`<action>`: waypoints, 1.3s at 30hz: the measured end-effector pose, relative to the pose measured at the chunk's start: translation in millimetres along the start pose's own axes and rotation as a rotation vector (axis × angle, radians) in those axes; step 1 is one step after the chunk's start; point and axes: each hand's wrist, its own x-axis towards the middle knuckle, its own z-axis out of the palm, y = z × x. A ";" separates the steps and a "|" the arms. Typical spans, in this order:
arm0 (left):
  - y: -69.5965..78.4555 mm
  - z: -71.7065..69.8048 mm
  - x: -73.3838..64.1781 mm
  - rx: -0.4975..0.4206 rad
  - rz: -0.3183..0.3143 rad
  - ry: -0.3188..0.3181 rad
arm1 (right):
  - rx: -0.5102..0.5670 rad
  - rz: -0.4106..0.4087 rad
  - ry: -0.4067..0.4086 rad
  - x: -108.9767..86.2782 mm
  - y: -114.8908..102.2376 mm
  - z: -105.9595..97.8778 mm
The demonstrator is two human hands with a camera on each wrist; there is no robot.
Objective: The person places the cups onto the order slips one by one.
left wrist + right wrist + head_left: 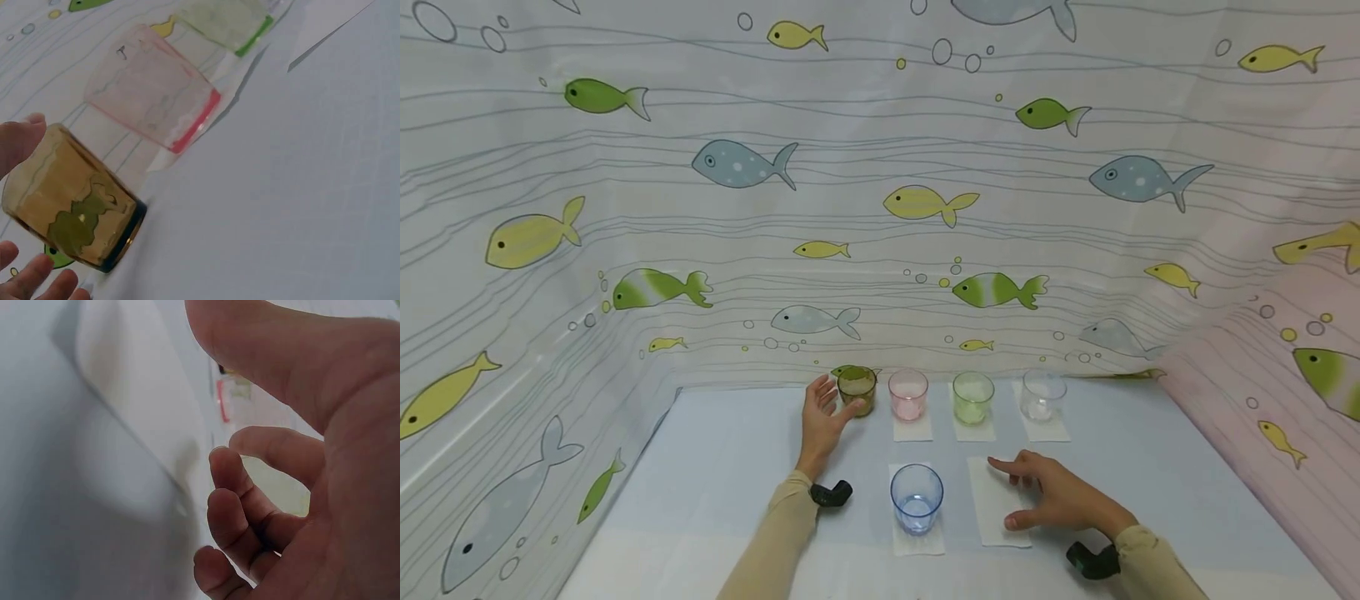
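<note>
An amber glass stands at the left end of the back row. My left hand is beside it, thumb in front of the glass and fingers spread at its left side. In the left wrist view the thumb lies near the rim of the amber glass, with the other fingers apart from its lower side. My right hand hovers over a white paper napkin, index finger extended toward its far edge. The right wrist view shows that hand's fingers loosely bent with nothing between them.
Right of the amber glass stand a pink glass, a green glass and a clear glass, each on a napkin. A blue glass stands on another napkin in front. A fish-printed curtain encloses the table.
</note>
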 end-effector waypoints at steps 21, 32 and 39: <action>-4.2 8.5 9.8 0.033 0.018 -0.088 | -0.024 0.026 -0.003 -21.9 6.5 10.6; -3.0 12.0 13.0 0.027 0.001 -0.073 | -0.006 0.090 0.003 -20.9 7.7 12.2; 9.4 3.1 14.0 0.019 -0.016 -0.103 | 0.010 0.143 -0.024 -18.7 5.9 10.9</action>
